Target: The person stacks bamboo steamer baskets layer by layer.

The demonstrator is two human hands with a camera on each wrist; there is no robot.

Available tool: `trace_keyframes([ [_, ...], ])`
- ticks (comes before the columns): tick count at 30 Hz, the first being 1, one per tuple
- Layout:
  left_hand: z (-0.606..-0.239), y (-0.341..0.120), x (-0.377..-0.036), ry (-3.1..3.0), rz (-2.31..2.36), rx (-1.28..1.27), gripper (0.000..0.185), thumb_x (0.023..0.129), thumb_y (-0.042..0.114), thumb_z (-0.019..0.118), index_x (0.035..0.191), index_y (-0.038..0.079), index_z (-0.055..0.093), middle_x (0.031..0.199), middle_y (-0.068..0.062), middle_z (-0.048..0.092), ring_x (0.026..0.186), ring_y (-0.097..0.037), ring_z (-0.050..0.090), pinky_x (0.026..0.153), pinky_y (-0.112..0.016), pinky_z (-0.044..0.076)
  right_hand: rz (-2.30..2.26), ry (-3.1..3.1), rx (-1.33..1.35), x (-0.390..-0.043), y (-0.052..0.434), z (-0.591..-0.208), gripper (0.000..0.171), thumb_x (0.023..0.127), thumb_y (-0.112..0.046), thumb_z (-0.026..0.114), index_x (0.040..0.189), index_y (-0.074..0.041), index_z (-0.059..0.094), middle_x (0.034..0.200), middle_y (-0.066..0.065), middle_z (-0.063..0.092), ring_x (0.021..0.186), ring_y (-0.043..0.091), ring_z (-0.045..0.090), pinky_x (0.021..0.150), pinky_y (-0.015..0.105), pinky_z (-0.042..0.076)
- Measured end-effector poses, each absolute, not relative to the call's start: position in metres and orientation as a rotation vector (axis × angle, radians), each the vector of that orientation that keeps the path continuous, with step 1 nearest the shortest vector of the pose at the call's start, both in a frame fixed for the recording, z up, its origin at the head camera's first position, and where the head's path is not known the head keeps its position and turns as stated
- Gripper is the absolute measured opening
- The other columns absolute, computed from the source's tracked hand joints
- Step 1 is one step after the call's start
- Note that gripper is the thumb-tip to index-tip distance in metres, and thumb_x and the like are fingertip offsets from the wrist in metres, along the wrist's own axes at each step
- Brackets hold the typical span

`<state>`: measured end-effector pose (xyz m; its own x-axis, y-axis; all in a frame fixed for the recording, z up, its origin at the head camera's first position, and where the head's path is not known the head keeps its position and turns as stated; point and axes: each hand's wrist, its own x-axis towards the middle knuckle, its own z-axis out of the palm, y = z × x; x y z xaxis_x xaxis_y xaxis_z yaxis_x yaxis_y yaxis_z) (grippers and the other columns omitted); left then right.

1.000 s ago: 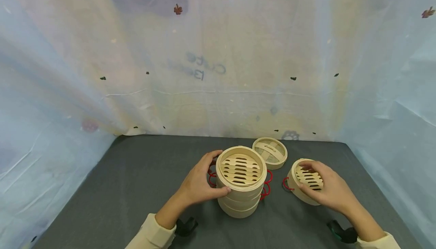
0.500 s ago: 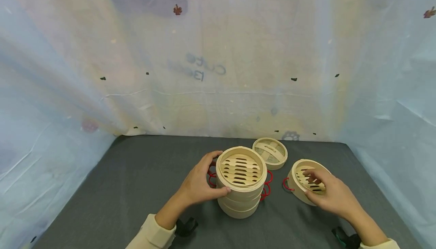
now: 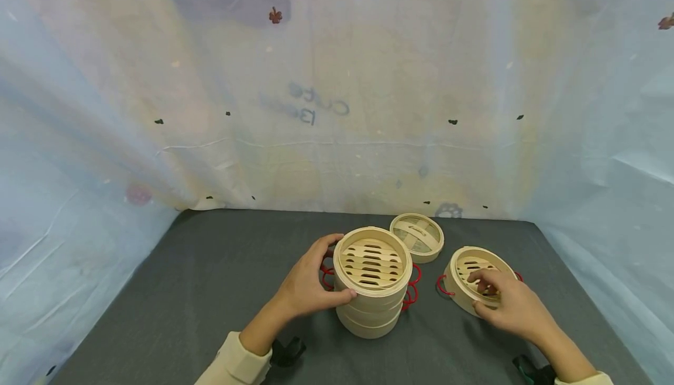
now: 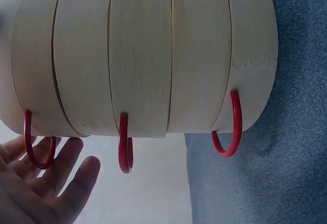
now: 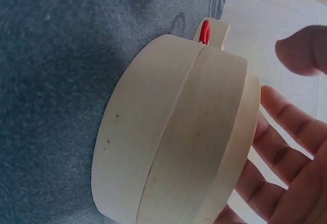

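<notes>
Slightly right of centre in the head view stands a stack of bamboo steamer baskets (image 3: pixel 368 312) with red handles, its slatted top tier facing up. My left hand (image 3: pixel 305 282) holds the stack, thumb on its near side and fingers at the left. The left wrist view shows the fingertips by the upper red handle (image 4: pixel 38 150). To the right sits another bamboo steamer (image 3: pixel 459 297) of two bands with a slatted floor. My right hand (image 3: pixel 518 306) hovers at its near right rim, fingers loosely bent over the opening. In the right wrist view the thumb (image 5: pixel 301 50) stays apart from the steamer.
A round woven steamer lid (image 3: pixel 418 234) with a strap handle lies behind and between the stack and the single steamer. Dark grey cloth (image 3: pixel 210 291) covers the table. Pale printed sheeting (image 3: pixel 337 81) hangs at the back and both sides.
My right hand has let go of the single steamer's rim and drawn slightly back to the right, showing more of its slats and its right red handle. The left hand and the stack have stayed put.
</notes>
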<state>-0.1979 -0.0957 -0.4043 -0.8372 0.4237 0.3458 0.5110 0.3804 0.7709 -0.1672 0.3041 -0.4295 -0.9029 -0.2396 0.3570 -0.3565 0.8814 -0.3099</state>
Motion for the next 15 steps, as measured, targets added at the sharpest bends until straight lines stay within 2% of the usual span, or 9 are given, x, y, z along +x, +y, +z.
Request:
trace_keyframes([
  [6, -0.4043, -0.0958, -0.1973, -2.537, -1.491, -0.844, 0.091, 0.071, 0.045, 0.081, 0.146, 0.029, 0.033, 0.131, 0.006, 0.051, 0.1, -0.013, 0.06, 0.066, -0.034, 0.057, 0.528, -2.715, 0.472, -0.1666, 0.304, -0.4323, 0.038, 0.063, -0.012, 0.079, 0.094, -0.027, 0.065, 0.075, -0.02, 0.053, 0.069, -0.007, 0.047, 0.058, 0.023, 0.042],
  [15, -0.4044, -0.0964, -0.1974, -2.534, -1.48, -0.855, 0.091, 0.071, 0.043, 0.082, 0.146, 0.028, 0.034, 0.13, 0.003, 0.052, 0.095, -0.011, 0.059, 0.063, -0.029, 0.055, 0.518, -2.717, 0.466, -0.1661, 0.3044, -0.4337, 0.04, 0.06, -0.008, 0.077, 0.089, -0.032, 0.061, 0.072, -0.021, 0.048, 0.063, -0.007, 0.041, 0.054, 0.02, 0.036],
])
